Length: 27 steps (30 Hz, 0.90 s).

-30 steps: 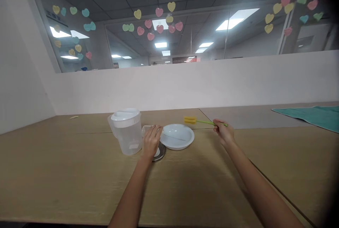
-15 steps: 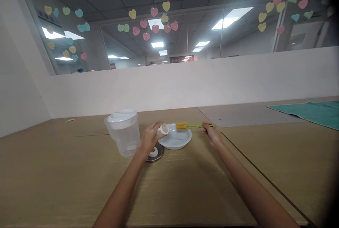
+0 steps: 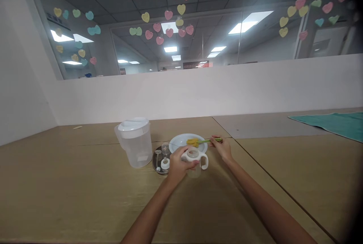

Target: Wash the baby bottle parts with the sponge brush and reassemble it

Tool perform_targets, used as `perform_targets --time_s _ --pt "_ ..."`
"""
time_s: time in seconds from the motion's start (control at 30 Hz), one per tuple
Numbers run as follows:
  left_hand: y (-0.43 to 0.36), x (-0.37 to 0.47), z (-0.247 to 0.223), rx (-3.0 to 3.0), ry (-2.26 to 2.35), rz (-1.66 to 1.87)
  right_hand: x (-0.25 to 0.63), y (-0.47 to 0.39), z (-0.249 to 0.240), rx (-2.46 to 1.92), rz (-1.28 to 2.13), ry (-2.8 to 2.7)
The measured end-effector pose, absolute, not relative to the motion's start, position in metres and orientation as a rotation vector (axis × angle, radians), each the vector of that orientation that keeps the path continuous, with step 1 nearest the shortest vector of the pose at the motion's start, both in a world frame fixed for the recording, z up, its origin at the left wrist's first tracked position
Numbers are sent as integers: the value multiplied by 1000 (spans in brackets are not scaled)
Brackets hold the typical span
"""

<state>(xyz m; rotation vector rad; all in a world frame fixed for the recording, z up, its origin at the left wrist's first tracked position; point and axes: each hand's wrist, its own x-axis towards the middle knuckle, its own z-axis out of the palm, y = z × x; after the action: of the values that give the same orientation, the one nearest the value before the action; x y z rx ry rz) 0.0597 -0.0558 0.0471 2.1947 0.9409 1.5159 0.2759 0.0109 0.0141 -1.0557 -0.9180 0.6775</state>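
Observation:
My left hand [image 3: 181,164] is closed around a clear baby bottle [image 3: 194,172] with a white two-handled collar, held upright with its open mouth facing up. In my right hand [image 3: 221,147] is the green handle of a bottle brush [image 3: 195,142]; its yellow sponge head lies over the white bowl [image 3: 175,140], just behind the bottle's mouth. To the left of the bowl, a round metal tray [image 3: 155,163] holds a white ring cap [image 3: 165,163], a small clear cup [image 3: 165,148] and a thin straw-like part [image 3: 158,159].
A lidded clear plastic pitcher [image 3: 137,145] stands left of the tray. A green cloth [image 3: 334,123] lies at the far right of the wooden table [image 3: 85,191]. Behind the table rises a white wall [image 3: 141,96] below a window with heart-shaped notes.
The bottle in my left hand has swung from tilted toward the bowl to upright, moving right and nearer me. The brush has shifted slightly, and the tray's parts are now uncovered.

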Motion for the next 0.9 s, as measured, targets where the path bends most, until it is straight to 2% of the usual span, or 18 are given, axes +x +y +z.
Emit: perform_targets --time_s 0.2,0.5,0.6,0.7,0.8,0.9 --pt "-57 66 22 2324 953 1303 276 11 9 -1134 595 -989" --pt "-49 57 16 2587 1118 1331 274 8 10 -1622 219 -1378" --pt "-48 51 20 2653 1093 1324 263 7 23 -1749 -45 -1413" --pt "-42 39 26 2597 1080 1449 241 12 44 -1691 -259 -1478" --pt "-26 18 30 2406 1432 1640 211 26 63 -1569 -45 -1871" --pt "-9 -7 28 2393 1946 1463 182 42 71 -1492 98 -2085"
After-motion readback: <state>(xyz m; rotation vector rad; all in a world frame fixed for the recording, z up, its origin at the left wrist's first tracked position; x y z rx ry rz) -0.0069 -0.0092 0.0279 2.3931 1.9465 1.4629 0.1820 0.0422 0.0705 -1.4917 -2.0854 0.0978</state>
